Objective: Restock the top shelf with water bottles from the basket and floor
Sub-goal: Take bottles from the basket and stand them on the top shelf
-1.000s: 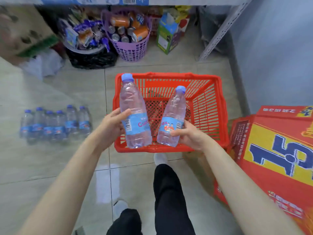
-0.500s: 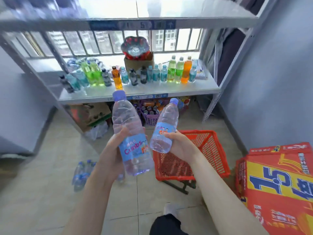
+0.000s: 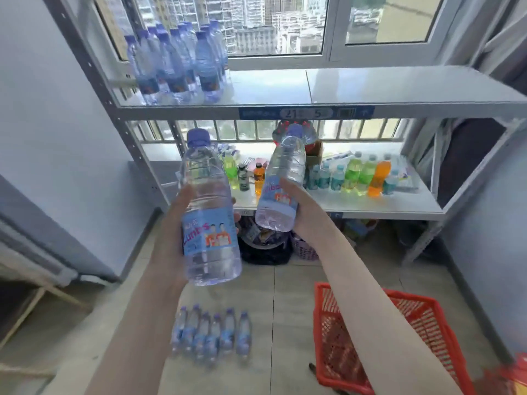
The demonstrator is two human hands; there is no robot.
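My left hand (image 3: 171, 238) grips a clear water bottle (image 3: 206, 212) with a blue cap and blue label, held upright in front of me. My right hand (image 3: 303, 212) holds a second, similar water bottle (image 3: 282, 178), tilted slightly left. Both are raised below the grey top shelf (image 3: 370, 89), where several water bottles (image 3: 179, 61) stand at its left end. A shrink-wrapped pack of water bottles (image 3: 212, 334) lies on the floor below. The red basket (image 3: 422, 317) stands on the floor at lower right, partly hidden by my right arm.
The middle shelf (image 3: 370, 206) holds coloured drink bottles (image 3: 362, 178) and small items. Under it are a purple basket (image 3: 305, 248) and a dark bag (image 3: 265, 252). A window is behind the rack, grey walls on both sides, a red box corner (image 3: 513, 374) at bottom right.
The view has tilted up from the basket to the rack, bringing the top shelf into view. Both hands have lifted their bottles from over the basket to shelf height.
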